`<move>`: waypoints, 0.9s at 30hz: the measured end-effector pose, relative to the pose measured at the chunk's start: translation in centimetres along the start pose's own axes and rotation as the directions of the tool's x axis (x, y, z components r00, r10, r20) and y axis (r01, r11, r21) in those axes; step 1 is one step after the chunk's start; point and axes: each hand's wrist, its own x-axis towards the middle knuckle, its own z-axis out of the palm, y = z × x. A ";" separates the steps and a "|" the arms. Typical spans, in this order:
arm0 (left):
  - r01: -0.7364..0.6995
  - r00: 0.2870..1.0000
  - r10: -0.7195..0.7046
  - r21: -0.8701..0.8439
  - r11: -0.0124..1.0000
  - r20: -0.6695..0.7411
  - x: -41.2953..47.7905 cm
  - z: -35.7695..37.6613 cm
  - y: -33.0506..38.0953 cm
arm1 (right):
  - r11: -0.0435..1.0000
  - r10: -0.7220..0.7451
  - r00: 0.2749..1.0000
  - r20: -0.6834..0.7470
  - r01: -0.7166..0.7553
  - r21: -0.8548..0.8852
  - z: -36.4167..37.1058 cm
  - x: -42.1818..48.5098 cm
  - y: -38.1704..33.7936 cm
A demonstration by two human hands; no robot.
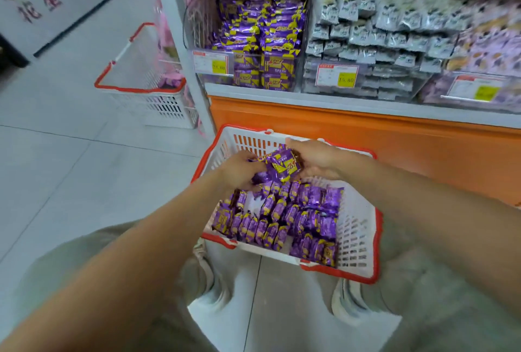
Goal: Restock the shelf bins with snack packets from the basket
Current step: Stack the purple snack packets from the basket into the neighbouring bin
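Both hands close around one bundle of purple snack packets (282, 167): the left hand (239, 172) curls its fingers in from one side, and the right hand (315, 160) cups the other. They hold it just above the red-rimmed basket (378, 244), where many more packets (282, 219) stand in rows. The foil wrappers look light, soft and slippery, so a loose stack may slide apart. Squeezing from both ends should hold it. The matching clear bin (200, 78) sits on the shelf above.

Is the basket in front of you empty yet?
Not empty: rows of purple packets line the basket; left hand and right hand hold more.
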 end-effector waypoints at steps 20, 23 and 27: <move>-0.061 0.998 0.045 -0.498 0.865 -0.043 -0.2 1.4 4.0 | 0.978 0.037 0.999 -0.021 -0.032 0.205 -1.0 -0.2 -5.2; -0.019 0.999 -0.005 -0.538 0.843 -0.043 0.2 1.2 3.6 | 0.980 0.034 0.999 0.000 -0.034 0.194 -1.5 -0.2 -5.2; 0.002 0.992 -0.067 -0.526 0.851 -0.105 0.2 0.9 3.3 | 0.984 0.044 0.999 -0.024 -0.039 0.172 -2.2 -1.3 -5.4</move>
